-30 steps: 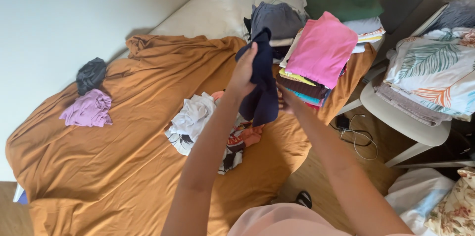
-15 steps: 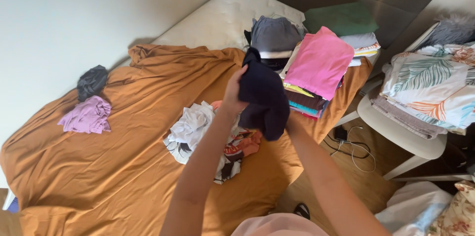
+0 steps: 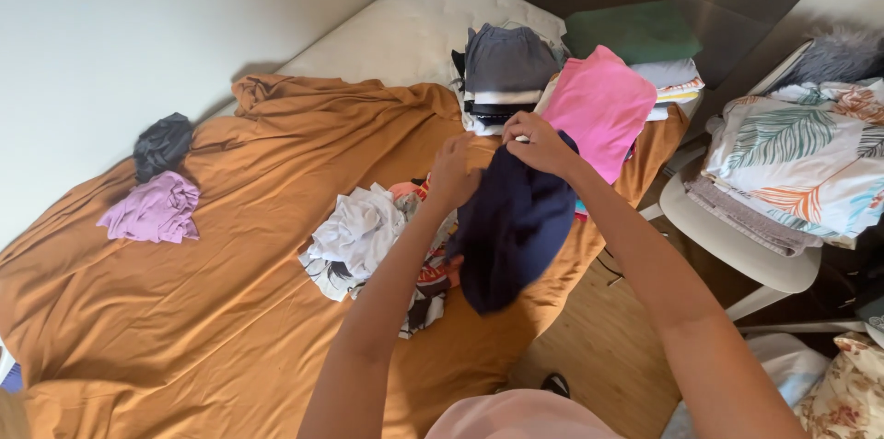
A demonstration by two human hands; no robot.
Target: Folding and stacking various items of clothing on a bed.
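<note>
The dark blue cloth hangs in the air over the bed, held up by its top edge. The left hand pinches one top corner. The right hand pinches the other. Both grips are pressed tight on the cloth.

Just under the grip lies a messy pile of clothes. I think the hanging end could brush that pile and drag a piece along. A pinch could also slip, and the cloth would drop in a heap.

Past the grip stand two folded stacks, one with a grey top and one with a pink top. Far to the left lie two loose bits, one purple, one dark grey.
</note>
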